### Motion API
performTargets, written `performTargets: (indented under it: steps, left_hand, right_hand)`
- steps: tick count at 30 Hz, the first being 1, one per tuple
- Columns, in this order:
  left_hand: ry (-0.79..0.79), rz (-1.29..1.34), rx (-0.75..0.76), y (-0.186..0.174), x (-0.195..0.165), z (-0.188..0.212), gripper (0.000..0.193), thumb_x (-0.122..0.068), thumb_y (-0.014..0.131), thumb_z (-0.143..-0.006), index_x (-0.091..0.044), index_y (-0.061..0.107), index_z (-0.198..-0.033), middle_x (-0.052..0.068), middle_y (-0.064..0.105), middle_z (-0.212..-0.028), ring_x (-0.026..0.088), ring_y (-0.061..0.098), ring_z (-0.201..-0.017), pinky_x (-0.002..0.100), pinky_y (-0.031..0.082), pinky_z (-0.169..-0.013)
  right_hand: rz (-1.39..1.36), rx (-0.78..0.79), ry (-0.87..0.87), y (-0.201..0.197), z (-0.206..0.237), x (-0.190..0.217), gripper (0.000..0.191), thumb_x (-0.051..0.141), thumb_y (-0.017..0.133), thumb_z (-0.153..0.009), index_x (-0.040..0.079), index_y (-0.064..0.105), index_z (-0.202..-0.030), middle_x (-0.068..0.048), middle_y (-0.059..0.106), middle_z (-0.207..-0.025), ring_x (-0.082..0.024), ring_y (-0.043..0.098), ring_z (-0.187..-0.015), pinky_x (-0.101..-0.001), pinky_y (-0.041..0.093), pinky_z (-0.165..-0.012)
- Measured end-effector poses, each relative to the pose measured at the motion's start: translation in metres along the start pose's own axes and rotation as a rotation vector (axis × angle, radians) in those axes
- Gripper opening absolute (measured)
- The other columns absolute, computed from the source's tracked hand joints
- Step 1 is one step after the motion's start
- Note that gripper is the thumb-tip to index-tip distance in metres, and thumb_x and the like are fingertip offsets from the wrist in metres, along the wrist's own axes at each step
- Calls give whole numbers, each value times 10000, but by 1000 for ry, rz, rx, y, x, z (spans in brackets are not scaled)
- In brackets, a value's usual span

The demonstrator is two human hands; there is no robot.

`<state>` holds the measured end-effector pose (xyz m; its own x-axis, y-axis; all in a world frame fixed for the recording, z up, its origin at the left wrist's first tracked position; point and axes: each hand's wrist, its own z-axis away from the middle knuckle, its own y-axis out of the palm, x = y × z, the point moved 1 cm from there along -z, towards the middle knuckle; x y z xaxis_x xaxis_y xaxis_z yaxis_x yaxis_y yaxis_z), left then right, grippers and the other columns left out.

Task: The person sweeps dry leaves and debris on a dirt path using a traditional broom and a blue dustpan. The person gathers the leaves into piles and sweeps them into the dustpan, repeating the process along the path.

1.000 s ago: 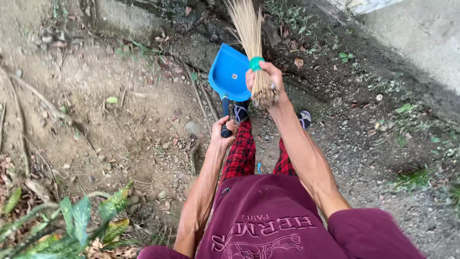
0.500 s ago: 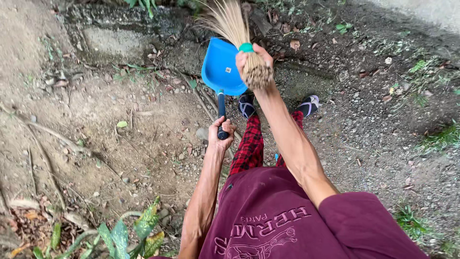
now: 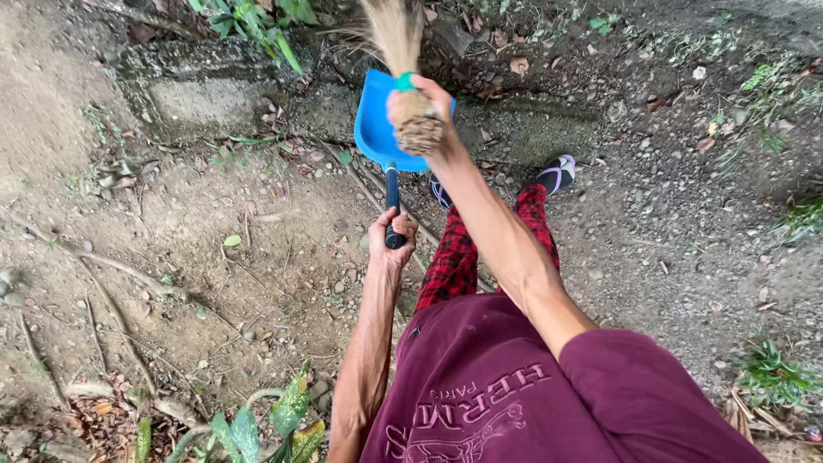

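Note:
My left hand point(image 3: 391, 233) grips the dark handle of a blue dustpan point(image 3: 377, 129), which is held low over the dirt ahead of my feet. My right hand point(image 3: 420, 99) is closed around the bound end of a straw hand broom point(image 3: 396, 34); its bristles fan out away from me, over the dustpan's far edge. A green band ties the bristles just beyond my fingers. Below, I see my maroon shirt, red checked trousers and sandalled feet point(image 3: 559, 174).
Bare dirt with exposed roots point(image 3: 103, 266), pebbles and dry leaves spreads to the left. A mossy concrete edge point(image 3: 171, 94) runs across the top. Green plants stand at the top point(image 3: 257, 21) and bottom left point(image 3: 283, 420). Gravelly ground lies to the right.
The view has shifted forward and down over the ground. Both hands keep the same grip on dustpan and broom, and the broom stays above the pan.

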<state>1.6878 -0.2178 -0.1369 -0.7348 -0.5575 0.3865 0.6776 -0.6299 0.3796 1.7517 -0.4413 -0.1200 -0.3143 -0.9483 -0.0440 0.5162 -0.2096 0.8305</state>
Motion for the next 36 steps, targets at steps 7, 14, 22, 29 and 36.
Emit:
performTargets:
  steps: [7,14,22,29,36]
  left_hand:
    - [-31,-16,-36,4,2,-7,303,-169,589,-979,-67,440,-735,29,481,-604,113,472,-519,209,485,-410]
    - [-48,1,-7,3,1,-2,261,-162,587,-989,21,496,-828,18,486,-634,111,479,-535,206,505,-434]
    - [-151,-28,-31,-1,9,-1,321,-214,603,-963,-47,468,-723,43,487,-635,102,485,-505,213,527,-438]
    - [-57,-81,-12,7,14,-1,266,-163,573,-985,52,516,-838,43,497,-631,121,483,-499,215,512,-419]
    - [-83,-92,-50,2,25,-10,316,-203,579,-983,-41,453,-742,43,491,-624,123,490,-506,211,511,-432]
  right_hand:
    - [-40,-204,-1,-20,70,-18,213,201,654,-852,19,589,-943,-90,620,-721,-205,657,-574,-311,614,-506]
    - [-209,10,227,-3,17,-21,243,214,630,-929,-7,552,-992,-102,616,-818,-181,639,-656,-286,583,-583]
    - [-63,-171,-27,-33,78,-10,197,211,630,-892,29,576,-946,-75,590,-784,-193,645,-664,-319,576,-608]
    - [-239,25,153,-10,40,-2,270,233,593,-953,-32,547,-939,-117,618,-831,-193,644,-695,-287,581,-626]
    - [163,-47,-76,-41,90,9,302,304,540,-1006,7,570,-964,-93,588,-757,-193,590,-609,-315,522,-551]
